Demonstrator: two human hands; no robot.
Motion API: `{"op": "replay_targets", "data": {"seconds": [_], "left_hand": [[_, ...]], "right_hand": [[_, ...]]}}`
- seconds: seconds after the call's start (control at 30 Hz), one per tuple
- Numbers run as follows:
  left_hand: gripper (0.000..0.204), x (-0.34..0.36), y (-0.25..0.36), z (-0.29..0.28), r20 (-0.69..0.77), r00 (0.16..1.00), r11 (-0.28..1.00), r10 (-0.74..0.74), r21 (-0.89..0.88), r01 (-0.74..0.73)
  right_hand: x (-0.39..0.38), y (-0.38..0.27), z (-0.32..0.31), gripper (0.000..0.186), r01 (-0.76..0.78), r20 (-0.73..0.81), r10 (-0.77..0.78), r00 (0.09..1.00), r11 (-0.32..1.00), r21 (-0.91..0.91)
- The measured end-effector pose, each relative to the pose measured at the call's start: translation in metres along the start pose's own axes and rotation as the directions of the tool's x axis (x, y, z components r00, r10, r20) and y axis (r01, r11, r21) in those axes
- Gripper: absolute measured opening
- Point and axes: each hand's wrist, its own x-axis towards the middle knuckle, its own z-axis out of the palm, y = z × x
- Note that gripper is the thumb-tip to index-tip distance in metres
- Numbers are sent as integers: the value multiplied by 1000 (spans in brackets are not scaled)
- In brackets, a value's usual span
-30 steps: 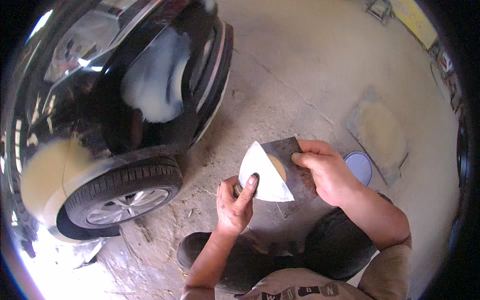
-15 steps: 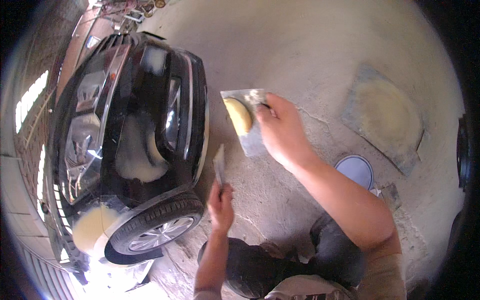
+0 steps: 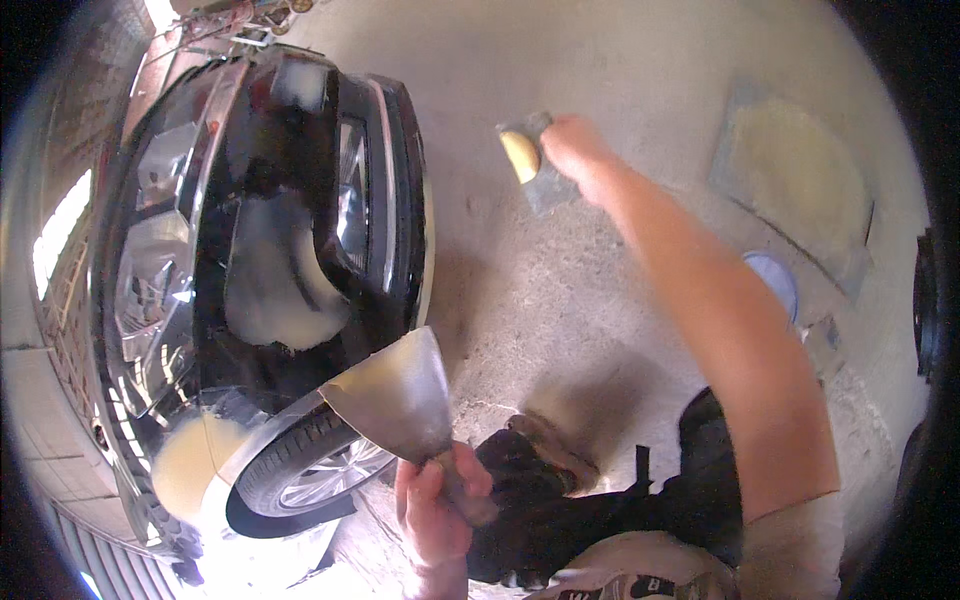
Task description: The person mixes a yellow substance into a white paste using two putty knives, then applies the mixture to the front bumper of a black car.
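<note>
My left hand [image 3: 438, 505] is closed round the handle of a putty knife [image 3: 395, 392], its wide metal blade tilted up in front of the car's wheel. Out ahead, my right hand [image 3: 580, 158] grips the edge of a thin grey plate [image 3: 553, 190], which carries a smooth mound of yellow body filler [image 3: 521, 156]. To the left stands a black car [image 3: 270, 375]. Dried-looking pale filler [image 3: 285, 320] covers part of its bumper corner, and another beige patch [image 3: 195, 465] lies on the panel beside the wheel. Neither tool touches the car.
The front wheel [image 3: 330, 475] is close to my left hand. On the concrete floor at right lies a flat grey sheet [image 3: 800, 180] with a yellowish coating. A round white-blue lid or tin [image 3: 772, 283] sits partly behind my right forearm. Assorted objects [image 3: 250, 25] are at the far left.
My right hand has moved farther away, taking the filler-bearing plate with it. My left hand has come nearer and turned the putty knife, so the blade's broad face now shows.
</note>
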Motion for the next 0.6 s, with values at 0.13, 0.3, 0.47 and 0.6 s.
{"op": "replay_targets", "data": {"seconds": [0.13, 0.3, 0.47, 0.6], "left_hand": [[38, 13, -1, -38, 178, 977, 993, -120, 11, 120], [27, 71, -5, -62, 494, 846, 979, -200, 66, 193], [22, 112, -18, -61, 683, 714, 985, -153, 47, 166], [21, 129, -20, -70, 714, 675, 980, -185, 82, 182]], "right_hand": [[3, 10, 14, 26, -51, -49, 64, 997, 971, 234], [-24, 31, 52, 27, -29, -173, 112, 979, 905, 425], [-15, 59, 72, 22, -57, -67, 113, 991, 834, 549], [-15, 42, 97, 25, -22, -111, 118, 987, 777, 629]]}}
